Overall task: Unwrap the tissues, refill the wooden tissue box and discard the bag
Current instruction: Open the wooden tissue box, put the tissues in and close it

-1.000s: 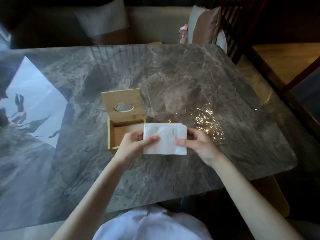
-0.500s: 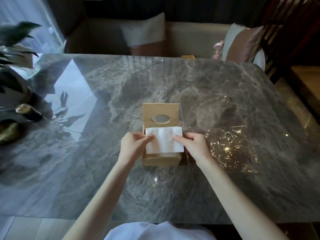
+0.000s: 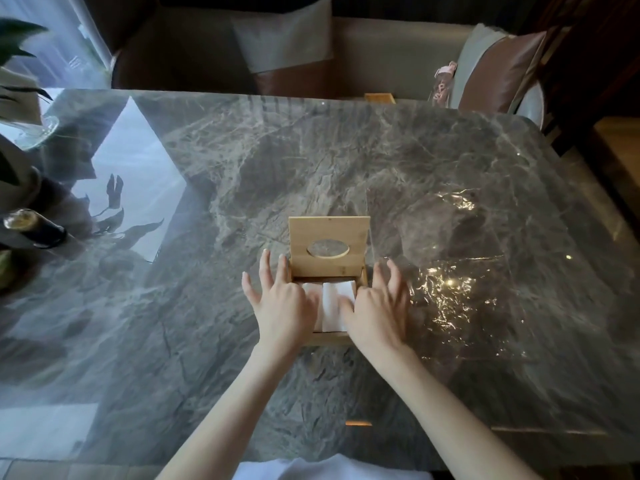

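The wooden tissue box (image 3: 329,337) sits on the marble table, its lid (image 3: 329,245) with an oval hole standing upright at the back. A white stack of tissues (image 3: 336,304) lies inside the box. My left hand (image 3: 282,306) and my right hand (image 3: 377,310) rest over the box, fingers spread, thumbs pressing down on the tissues from either side. The hands hide most of the box's side walls. A clear, crinkled plastic bag (image 3: 453,299) lies flat on the table just right of the box.
The grey marble table (image 3: 242,188) stretches all around. A dark bottle (image 3: 34,228) and a plant with a glass vase (image 3: 31,129) stand at the far left. A sofa with cushions (image 3: 284,39) runs behind the table.
The tissue stack went from being held above the table beside the box, to over the box, to lying inside it. My fingers have opened and spread. The camera view shifted.
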